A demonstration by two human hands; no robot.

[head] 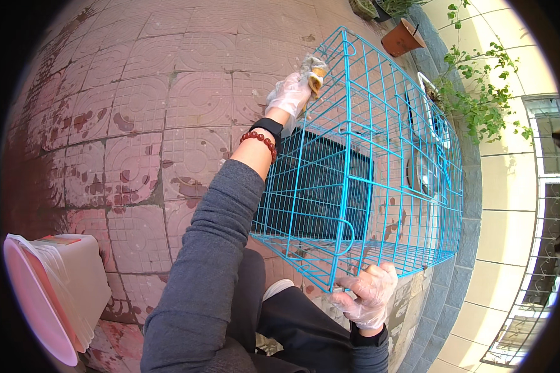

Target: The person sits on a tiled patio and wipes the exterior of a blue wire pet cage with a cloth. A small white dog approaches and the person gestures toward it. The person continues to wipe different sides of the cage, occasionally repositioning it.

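A blue wire pet cage (pixel 348 154) stands tilted in view before me, with a black tray (pixel 322 186) showing through its bars. My left hand (pixel 291 95), in a clear plastic glove, is closed on a damp, yellowish and grey cloth (pixel 315 74) at the cage's far left edge. My right hand (pixel 367 294), gloved the same way, grips the wire frame at the cage's near corner.
A pink bin (pixel 70 284) lies at the lower left on wet-spotted paving tiles (pixel 140 107). Along the tiled wall (pixel 504 233) at right are a climbing plant (pixel 480 107) and, farther up, a terracotta-coloured pot (pixel 401 38). A round metal pan (pixel 422 170) shows behind the bars.
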